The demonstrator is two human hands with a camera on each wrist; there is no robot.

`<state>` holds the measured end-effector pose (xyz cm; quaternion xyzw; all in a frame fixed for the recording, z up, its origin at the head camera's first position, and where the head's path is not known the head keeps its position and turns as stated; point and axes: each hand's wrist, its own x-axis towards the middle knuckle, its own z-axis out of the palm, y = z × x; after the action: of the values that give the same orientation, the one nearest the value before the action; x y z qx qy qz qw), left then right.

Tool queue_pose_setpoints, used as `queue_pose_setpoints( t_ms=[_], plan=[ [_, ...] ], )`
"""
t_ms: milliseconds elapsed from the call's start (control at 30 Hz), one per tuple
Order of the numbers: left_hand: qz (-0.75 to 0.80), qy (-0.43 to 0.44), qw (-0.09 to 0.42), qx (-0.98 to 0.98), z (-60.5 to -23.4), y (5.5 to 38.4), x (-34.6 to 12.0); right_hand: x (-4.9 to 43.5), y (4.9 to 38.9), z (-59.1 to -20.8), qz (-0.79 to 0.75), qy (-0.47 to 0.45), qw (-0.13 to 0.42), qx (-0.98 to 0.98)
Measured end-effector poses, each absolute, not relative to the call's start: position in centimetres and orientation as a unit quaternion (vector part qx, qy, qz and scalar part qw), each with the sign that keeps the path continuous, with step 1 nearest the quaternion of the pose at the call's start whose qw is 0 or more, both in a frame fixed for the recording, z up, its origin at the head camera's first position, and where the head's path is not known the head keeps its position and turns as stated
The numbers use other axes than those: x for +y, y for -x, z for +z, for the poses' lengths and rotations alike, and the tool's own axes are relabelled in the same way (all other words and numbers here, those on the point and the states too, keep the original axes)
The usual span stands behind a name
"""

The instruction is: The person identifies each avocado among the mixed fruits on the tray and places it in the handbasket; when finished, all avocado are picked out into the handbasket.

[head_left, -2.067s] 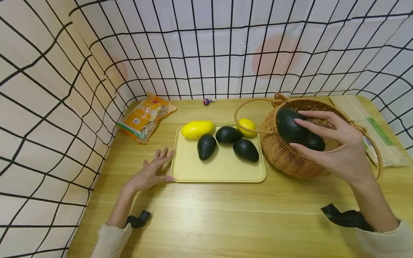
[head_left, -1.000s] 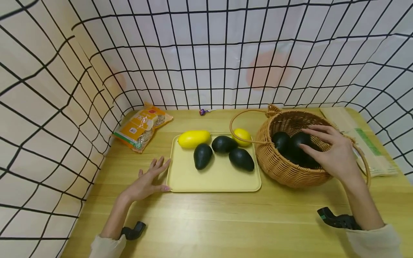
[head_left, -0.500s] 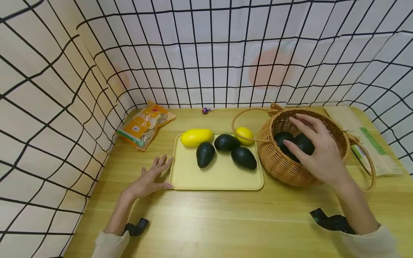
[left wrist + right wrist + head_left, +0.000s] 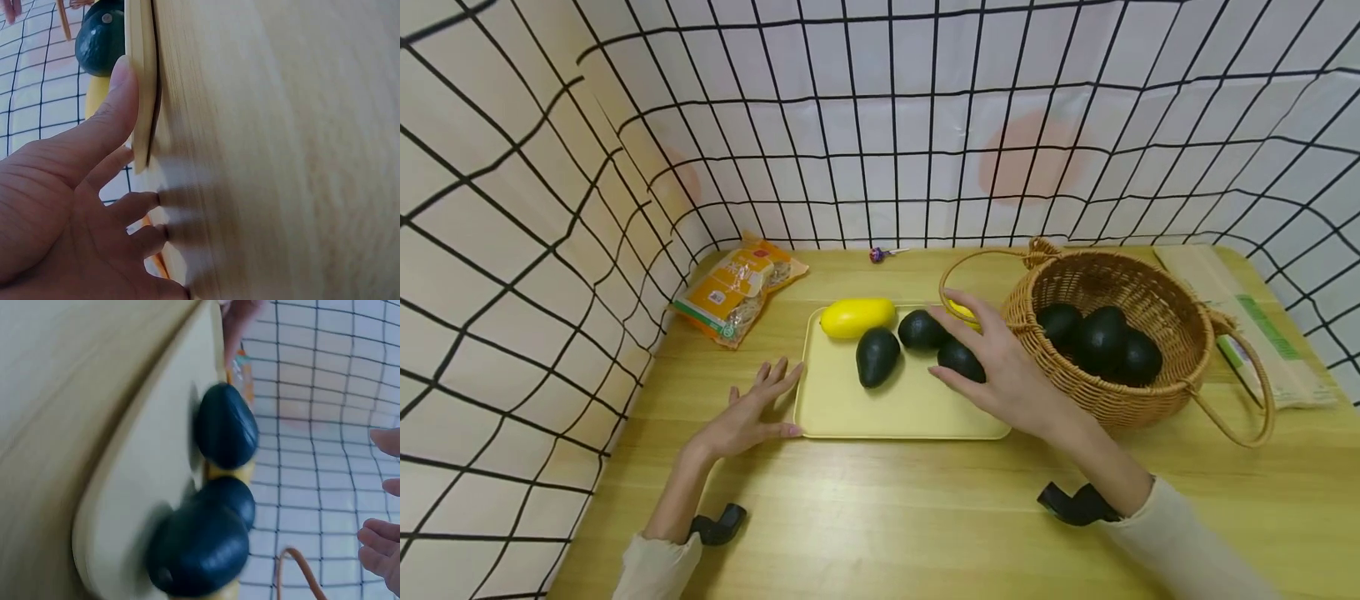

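On the pale yellow tray [image 4: 898, 421] lie three dark green avocados, a long yellow fruit [image 4: 857, 318] and a lemon [image 4: 962, 313], partly covered by my right hand. That hand [image 4: 1015, 375] hovers over the tray's right side, fingers spread around the rightmost avocado [image 4: 958, 361]; the right wrist view shows them apart from the avocados [image 4: 203, 550]. My left hand [image 4: 741, 423] lies at the tray's left edge, its thumb [image 4: 119, 94] against the rim and its other fingers resting on the table. The wicker basket [image 4: 1120, 408] holds three dark avocados [image 4: 1102, 340].
The basket's left handle [image 4: 981, 252] arches over the tray's back right corner. An orange food bag [image 4: 737, 287] lies at the back left, a lollipop [image 4: 880, 255] at the back, and a flat pale package [image 4: 1262, 333] behind the basket. Wire grid walls [image 4: 910, 125] enclose the table.
My right hand lowered an avocado into the basket and let it go. It then moved left, out of the basket to the tray. The left hand has stayed at the tray's edge.
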<state>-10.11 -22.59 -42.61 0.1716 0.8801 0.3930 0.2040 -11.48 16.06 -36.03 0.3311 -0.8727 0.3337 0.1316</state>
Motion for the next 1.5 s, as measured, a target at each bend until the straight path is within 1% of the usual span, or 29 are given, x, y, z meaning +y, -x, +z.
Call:
queue_pose_setpoints(
  t_ms=[133, 233, 500, 600, 1033, 1267, 1500],
  plan=[
    [0.387, -0.173, 0.2, 0.883, -42.5, 10.4, -22.5, 14.4, 12.4, -36.6, 0.342, -0.329, 0.078, -0.877],
    [0.381, -0.171, 0.201, 0.886, -42.5, 10.5, -22.5, 13.5, 13.3, -37.3, 0.351, -0.333, 0.049, -0.874],
    [0.378, -0.165, 0.207, 0.887, -42.7, 10.3, -22.6, 11.3, 14.6, -39.1, 0.35, -0.333, -0.008, -0.876],
    [0.378, -0.164, 0.207, 0.887, -42.7, 10.3, -22.7, 10.7, 15.1, -39.5, 0.345, -0.339, -0.021, -0.875],
    [0.386, -0.166, 0.206, 0.883, -42.9, 10.3, -22.6, 9.3, 16.4, -40.4, 0.311, -0.389, -0.037, -0.866],
    [0.392, -0.166, 0.207, 0.881, -42.5, 10.1, -22.6, 9.1, 16.9, -40.8, 0.309, -0.399, -0.053, -0.862],
    [0.388, -0.167, 0.206, 0.883, -42.6, 10.1, -22.6, 8.9, 17.6, -41.1, 0.289, -0.418, -0.047, -0.86]
  ],
)
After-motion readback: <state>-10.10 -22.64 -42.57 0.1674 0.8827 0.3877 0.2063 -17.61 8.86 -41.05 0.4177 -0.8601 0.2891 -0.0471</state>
